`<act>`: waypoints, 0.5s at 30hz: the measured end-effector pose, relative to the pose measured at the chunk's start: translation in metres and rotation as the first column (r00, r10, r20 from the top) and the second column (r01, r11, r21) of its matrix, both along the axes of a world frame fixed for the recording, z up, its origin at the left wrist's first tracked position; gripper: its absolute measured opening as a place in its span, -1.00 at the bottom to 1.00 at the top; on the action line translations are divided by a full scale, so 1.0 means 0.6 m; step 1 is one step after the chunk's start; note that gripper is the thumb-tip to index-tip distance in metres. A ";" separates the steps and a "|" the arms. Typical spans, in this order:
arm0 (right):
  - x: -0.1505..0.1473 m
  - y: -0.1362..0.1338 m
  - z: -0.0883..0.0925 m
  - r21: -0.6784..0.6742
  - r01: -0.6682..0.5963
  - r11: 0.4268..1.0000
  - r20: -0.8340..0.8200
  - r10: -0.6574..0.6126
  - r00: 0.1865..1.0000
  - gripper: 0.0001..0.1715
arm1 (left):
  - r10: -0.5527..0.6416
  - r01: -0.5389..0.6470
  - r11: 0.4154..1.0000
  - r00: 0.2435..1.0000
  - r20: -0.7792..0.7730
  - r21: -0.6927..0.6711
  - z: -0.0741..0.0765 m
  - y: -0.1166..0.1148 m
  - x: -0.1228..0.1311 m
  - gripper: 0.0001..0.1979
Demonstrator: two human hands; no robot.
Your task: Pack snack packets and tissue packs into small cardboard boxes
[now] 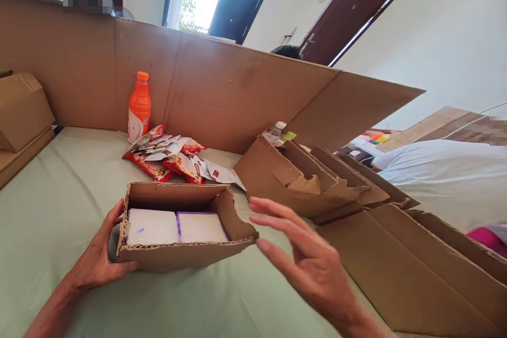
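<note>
Left hand [97, 259] clasps carton [182, 256] — right hand [307, 256] splayed.

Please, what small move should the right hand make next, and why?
Perhaps close the right hand onto the right end of the open box: the left hand holds its left end, while the right hand is open beside the other end.

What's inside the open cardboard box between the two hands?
Two white, purple-edged blocks sit side by side in the cardboard box. Mostly their tops show; the box walls cover their near sides, and anything underneath them is hidden.
</note>
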State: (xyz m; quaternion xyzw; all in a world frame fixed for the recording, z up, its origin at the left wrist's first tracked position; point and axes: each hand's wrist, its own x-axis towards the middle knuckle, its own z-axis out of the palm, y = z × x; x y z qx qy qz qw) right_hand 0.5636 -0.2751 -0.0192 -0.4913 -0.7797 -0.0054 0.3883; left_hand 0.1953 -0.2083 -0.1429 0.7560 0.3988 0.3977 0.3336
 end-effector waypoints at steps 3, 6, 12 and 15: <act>0.010 -0.016 -0.049 -0.006 0.043 0.999 -0.087 -0.043 0.995 -0.57 | 0.016 -0.016 0.999 1.000 0.001 0.040 0.006 -0.001 0.001 0.08; -0.001 -0.012 -0.070 0.021 0.014 1.000 -0.109 -0.012 0.994 -0.45 | 0.087 -0.090 0.993 0.996 0.031 0.080 0.025 -0.023 0.012 0.00; -0.053 0.003 -0.100 0.067 -0.047 0.997 -0.239 0.061 0.969 -0.48 | 0.314 -0.348 0.881 0.937 0.156 0.319 0.082 -0.084 0.057 -0.41; -0.066 0.003 -0.116 0.052 -0.024 0.998 -0.291 0.038 0.956 -0.53 | 0.442 -0.411 0.826 0.897 0.009 0.385 0.109 -0.082 0.073 -0.63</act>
